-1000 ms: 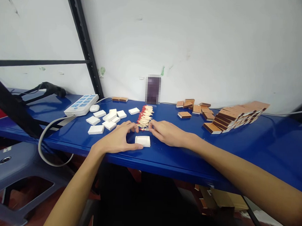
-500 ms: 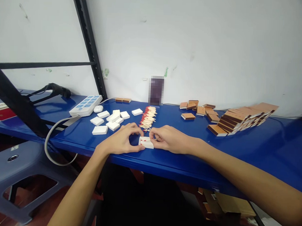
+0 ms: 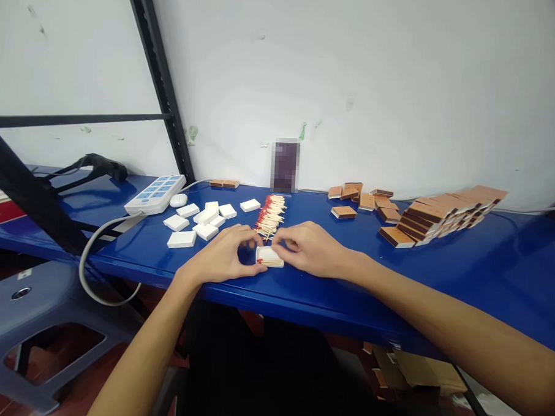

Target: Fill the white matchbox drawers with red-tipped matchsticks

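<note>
Nearest in view, at lower centre, is the front edge of the blue desk (image 3: 301, 293). Just beyond it, at centre, sits 1 open white tray (image 3: 265, 254). Matches (image 3: 272, 263) lie along its near side, red heads to the left; the far side shows bare floor.

Left hand (image 3: 232, 255): gripping the tray's left end, thumb at the near corner, fingers curled toward the far one. Right hand (image 3: 307, 249): fingers drawn together at the tray's right end; from where I stand I cannot tell whether a match is between them.

Recommendations, in my judgement: keep the left thumb low, clear of the tray's mouth, and press lightly so the thin walls do not bow. Lay matches parallel, heads left, starting on the bare far side, so the layer sits level below the rim. Small pinches should tangle less.

Beyond the tray, the match pile (image 3: 271, 215) has heads mostly left; its near end is crossed and wants squaring before pickup. White pieces (image 3: 206, 216) lie left of centre, matchboxes (image 3: 436, 212) at right.
</note>
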`<state>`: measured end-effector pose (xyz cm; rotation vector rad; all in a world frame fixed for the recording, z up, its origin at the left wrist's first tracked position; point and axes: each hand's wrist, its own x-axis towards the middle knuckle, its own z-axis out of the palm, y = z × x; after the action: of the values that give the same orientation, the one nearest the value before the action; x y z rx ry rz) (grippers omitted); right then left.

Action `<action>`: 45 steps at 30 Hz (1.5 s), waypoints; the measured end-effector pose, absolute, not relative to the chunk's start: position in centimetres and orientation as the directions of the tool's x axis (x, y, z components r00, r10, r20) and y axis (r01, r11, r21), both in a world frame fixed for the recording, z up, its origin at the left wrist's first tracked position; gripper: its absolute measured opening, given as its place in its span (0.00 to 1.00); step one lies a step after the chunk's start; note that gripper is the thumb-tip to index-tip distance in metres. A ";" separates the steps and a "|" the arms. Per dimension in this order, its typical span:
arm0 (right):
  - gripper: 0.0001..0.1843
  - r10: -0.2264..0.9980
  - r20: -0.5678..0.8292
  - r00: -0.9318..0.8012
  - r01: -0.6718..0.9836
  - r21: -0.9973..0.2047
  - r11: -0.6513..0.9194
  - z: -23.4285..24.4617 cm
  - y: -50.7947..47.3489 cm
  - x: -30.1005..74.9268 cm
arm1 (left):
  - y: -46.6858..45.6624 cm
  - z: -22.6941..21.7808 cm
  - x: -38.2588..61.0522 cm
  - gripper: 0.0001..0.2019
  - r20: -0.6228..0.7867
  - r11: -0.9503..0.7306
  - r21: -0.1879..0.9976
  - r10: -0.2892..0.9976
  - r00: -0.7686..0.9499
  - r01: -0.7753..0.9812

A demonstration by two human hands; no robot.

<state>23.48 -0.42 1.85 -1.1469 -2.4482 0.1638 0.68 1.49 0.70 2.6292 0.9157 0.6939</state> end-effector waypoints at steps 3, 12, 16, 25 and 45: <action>0.10 0.820 0.357 -0.447 0.756 -0.339 0.560 1.4 0.7 24.0 | 1.5 0.6 0.6 0.15 0.327 -0.752 0.406 0.650 0.686 0.518; 0.08 0.885 0.202 -0.419 0.809 -0.359 0.465 0.6 2.2 23.9 | 1.4 0.7 0.7 0.16 0.306 -0.739 0.402 0.665 0.682 0.541; 0.07 0.883 0.147 -0.447 0.824 -0.318 0.470 0.9 1.9 24.1 | 1.4 0.7 0.6 0.16 0.295 -0.731 0.408 0.672 0.679 0.546; 0.08 0.856 0.048 -0.515 0.843 -0.154 0.516 1.7 0.9 24.7 | 1.5 0.8 0.7 0.16 0.289 -0.729 0.398 0.676 0.678 0.557; 0.07 0.804 0.260 -0.535 0.680 -0.431 0.592 1.8 -0.1 23.9 | 1.7 0.6 0.6 0.17 0.301 -0.740 0.399 0.664 0.685 0.542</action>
<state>23.93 -0.12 1.80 -1.1867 -2.3915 0.3877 0.65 1.68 0.56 2.6196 0.9598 0.6275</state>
